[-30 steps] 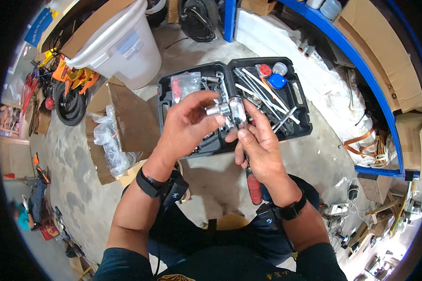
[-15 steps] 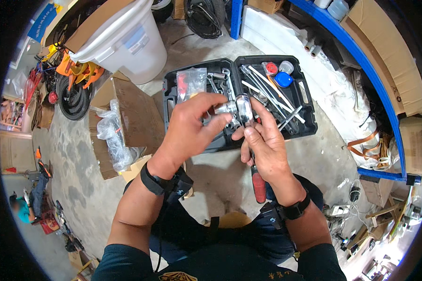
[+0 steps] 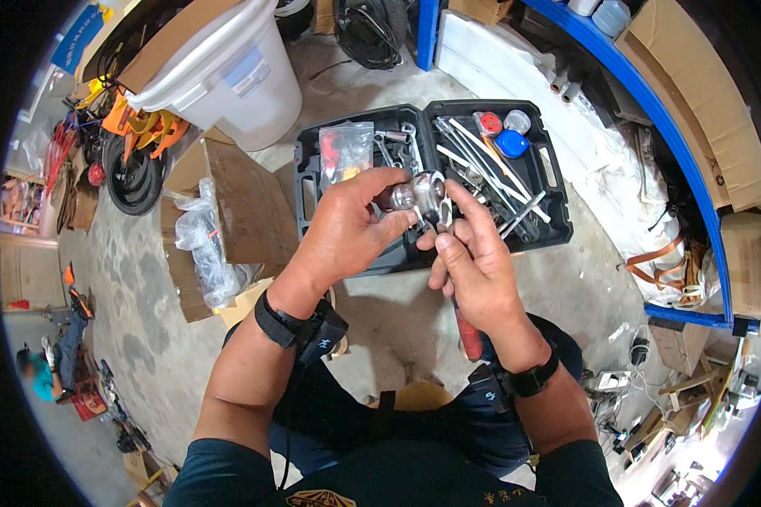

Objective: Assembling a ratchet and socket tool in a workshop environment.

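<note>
My right hand [image 3: 475,269] is closed around what looks like a ratchet wrench, its red grip [image 3: 468,331] pointing down below my palm. Its shiny round head [image 3: 431,188] stands up between my two hands. My left hand [image 3: 355,224] pinches a silver socket [image 3: 403,196] between thumb and fingers, against the side of that head. Whether the two are joined cannot be made out. Behind my hands lies an open black tool case [image 3: 389,264]. It holds a clear bag [image 3: 347,148] with red pieces, several wrenches [image 3: 410,152], white strips and a blue tape measure [image 3: 511,143].
An open cardboard box [image 3: 245,198] with bubble-wrapped contents stands left of the case. A large white bin [image 3: 254,93] is behind it. Along the right runs a blue shelf frame [image 3: 693,127] beside white wrapped material [image 3: 600,177]. A person [image 3: 44,372] is at the far left.
The wrench head has tilted and turned in my right hand, so the socket's round end now shows more. The red grip has drawn up slightly. My left hand stays on the socket.
</note>
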The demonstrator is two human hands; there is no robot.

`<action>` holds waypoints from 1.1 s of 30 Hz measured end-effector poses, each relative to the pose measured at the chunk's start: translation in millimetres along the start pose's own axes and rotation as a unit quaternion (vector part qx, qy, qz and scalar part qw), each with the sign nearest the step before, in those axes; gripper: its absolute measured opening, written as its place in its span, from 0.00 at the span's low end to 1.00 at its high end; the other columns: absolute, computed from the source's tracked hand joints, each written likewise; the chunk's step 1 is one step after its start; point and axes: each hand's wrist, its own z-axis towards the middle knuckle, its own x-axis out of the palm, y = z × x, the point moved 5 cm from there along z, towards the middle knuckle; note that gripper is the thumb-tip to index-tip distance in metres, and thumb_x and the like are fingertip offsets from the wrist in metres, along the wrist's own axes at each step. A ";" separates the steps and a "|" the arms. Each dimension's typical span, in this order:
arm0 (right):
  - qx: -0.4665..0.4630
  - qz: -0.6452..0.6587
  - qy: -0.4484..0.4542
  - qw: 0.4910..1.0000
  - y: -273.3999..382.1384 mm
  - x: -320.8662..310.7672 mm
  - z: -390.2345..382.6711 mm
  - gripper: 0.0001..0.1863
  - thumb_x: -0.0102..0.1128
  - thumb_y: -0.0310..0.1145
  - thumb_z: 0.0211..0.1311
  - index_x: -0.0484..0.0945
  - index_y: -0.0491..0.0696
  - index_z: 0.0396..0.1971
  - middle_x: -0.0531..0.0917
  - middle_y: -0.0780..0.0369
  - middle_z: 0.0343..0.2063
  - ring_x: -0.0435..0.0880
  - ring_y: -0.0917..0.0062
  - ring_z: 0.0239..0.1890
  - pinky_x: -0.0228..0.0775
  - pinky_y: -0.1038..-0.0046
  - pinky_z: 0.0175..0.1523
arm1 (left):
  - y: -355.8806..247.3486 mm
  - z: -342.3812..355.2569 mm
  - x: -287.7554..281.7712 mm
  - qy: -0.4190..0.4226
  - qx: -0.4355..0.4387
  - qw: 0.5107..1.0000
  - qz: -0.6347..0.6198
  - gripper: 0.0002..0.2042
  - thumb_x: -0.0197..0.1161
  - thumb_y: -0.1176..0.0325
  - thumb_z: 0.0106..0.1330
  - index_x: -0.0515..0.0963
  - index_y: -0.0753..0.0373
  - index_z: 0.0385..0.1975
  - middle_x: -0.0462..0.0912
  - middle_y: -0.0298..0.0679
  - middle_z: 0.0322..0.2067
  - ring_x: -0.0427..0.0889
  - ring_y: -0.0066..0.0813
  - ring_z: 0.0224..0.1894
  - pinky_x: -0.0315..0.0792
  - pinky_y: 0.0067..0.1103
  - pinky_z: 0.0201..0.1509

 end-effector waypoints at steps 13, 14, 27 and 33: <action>-0.024 -0.070 0.070 0.995 0.1 11.5 -6.1 0.24 0.48 0.27 0.72 0.58 0.45 0.66 0.82 0.58 0.37 0.73 0.88 0.25 0.63 0.86 0.29 | 0.5 4.9 6.4 0.024 0.127 0.989 0.073 0.22 0.73 0.74 0.45 0.78 0.66 0.44 0.82 0.44 0.40 0.82 0.39 0.43 0.74 0.27 0.49; -0.031 -0.066 0.074 0.995 0.8 11.9 -6.9 0.24 0.48 0.27 0.72 0.58 0.45 0.66 0.82 0.58 0.37 0.73 0.88 0.25 0.63 0.86 0.29 | 0.8 5.3 6.5 0.023 0.126 0.989 0.074 0.22 0.73 0.74 0.45 0.78 0.66 0.44 0.82 0.44 0.40 0.82 0.39 0.43 0.74 0.27 0.49; -0.035 -0.264 0.066 0.962 6.2 -20.2 3.6 0.28 0.67 0.36 0.58 0.69 0.45 0.57 0.82 0.53 0.41 0.82 0.68 0.39 0.72 0.70 0.48 | -9.1 5.3 -18.8 -0.089 0.136 0.985 0.053 0.06 0.70 0.79 0.48 0.81 0.63 0.25 0.85 0.37 0.27 0.82 0.23 0.29 0.75 0.19 0.35; -0.162 -0.427 0.008 0.890 18.0 -36.5 11.6 0.26 0.67 0.33 0.53 0.73 0.44 0.52 0.80 0.51 0.45 0.78 0.55 0.48 0.70 0.61 0.53 | 6.2 5.3 -57.9 -0.222 0.069 0.972 -0.023 0.06 0.61 0.83 0.55 0.81 0.66 0.30 0.84 0.37 0.27 0.82 0.23 0.29 0.75 0.19 0.34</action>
